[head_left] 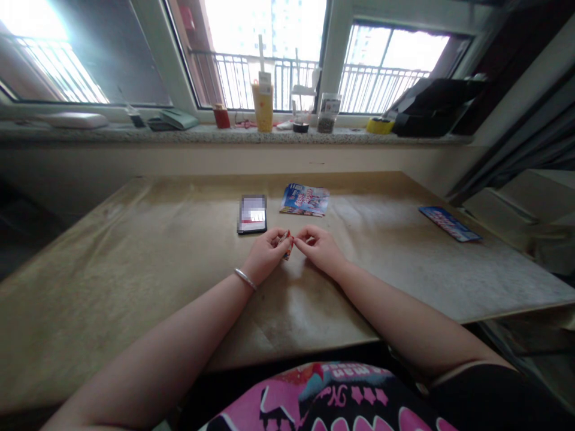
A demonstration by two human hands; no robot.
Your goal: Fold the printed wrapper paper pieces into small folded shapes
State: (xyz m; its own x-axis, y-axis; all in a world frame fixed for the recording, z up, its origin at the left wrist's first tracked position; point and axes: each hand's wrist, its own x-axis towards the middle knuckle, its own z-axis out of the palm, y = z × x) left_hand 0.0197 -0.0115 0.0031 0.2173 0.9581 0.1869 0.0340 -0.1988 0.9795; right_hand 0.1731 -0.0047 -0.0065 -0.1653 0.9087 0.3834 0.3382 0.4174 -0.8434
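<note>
My left hand (270, 249), with a silver bangle at the wrist, is closed on a small, colourful printed paper piece (286, 256) with red on it. Whether it is folded or a packet I cannot make out. My right hand (318, 246) meets it from the other side, thumb and forefinger pinched at the piece's red upper edge. Both hands are low over the table, and the fingers hide most of the piece. Just beyond them lie a phone-like device (252, 215) with a lit, blurred screen and a fanned stack of blue printed leaflets (305, 199).
A gold-brown cover lies over the table (148, 269). Another blue printed leaflet (449, 223) lies near its right edge. Along the windowsill (179, 136) stand a tall yellow drink cup (263, 108), a clear jar (329, 114), yellow tape (380, 125) and a black bag-like object (431, 108).
</note>
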